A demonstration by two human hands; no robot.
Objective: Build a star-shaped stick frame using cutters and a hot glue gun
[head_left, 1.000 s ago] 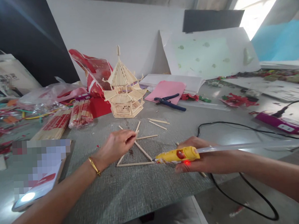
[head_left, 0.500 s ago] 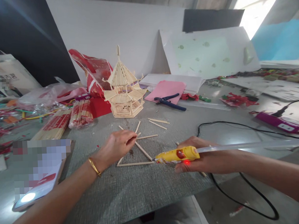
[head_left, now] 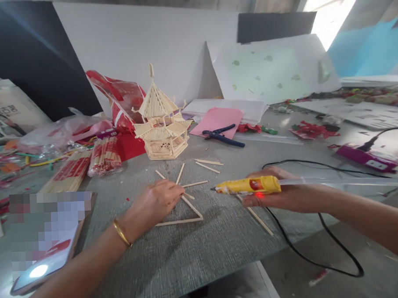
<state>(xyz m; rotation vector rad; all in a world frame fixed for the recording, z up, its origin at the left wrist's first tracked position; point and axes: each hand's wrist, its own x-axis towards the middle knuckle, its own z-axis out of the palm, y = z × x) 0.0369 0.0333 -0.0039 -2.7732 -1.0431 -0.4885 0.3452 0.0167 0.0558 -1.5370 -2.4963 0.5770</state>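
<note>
My left hand [head_left: 160, 197] is closed in a pinch at the middle of a star of thin wooden sticks [head_left: 191, 208] on the table. A short stick end [head_left: 189, 196] sticks out past its fingertips; the fingers hide much of the rest. My right hand [head_left: 283, 193] grips a yellow hot glue gun [head_left: 250, 185], its nozzle pointing left, just right of the star and apart from it. A clear glue stick [head_left: 339, 182] runs out of the gun's back, and a red light glows on its underside. A loose stick [head_left: 259, 221] lies below the right hand.
A stick-built pagoda model [head_left: 161, 124] stands behind the star. Blue-handled pliers [head_left: 223, 135] lie by pink paper [head_left: 214, 120]. A phone [head_left: 54, 243], bundled sticks [head_left: 104, 156] and a purple power strip [head_left: 367, 157] are around. A black cable [head_left: 299, 259] loops past the table edge.
The glue gun has lifted off the front corner of the sticks and moved up and right. My left hand has shifted slightly lower, and a short stick end now shows at its fingertips.
</note>
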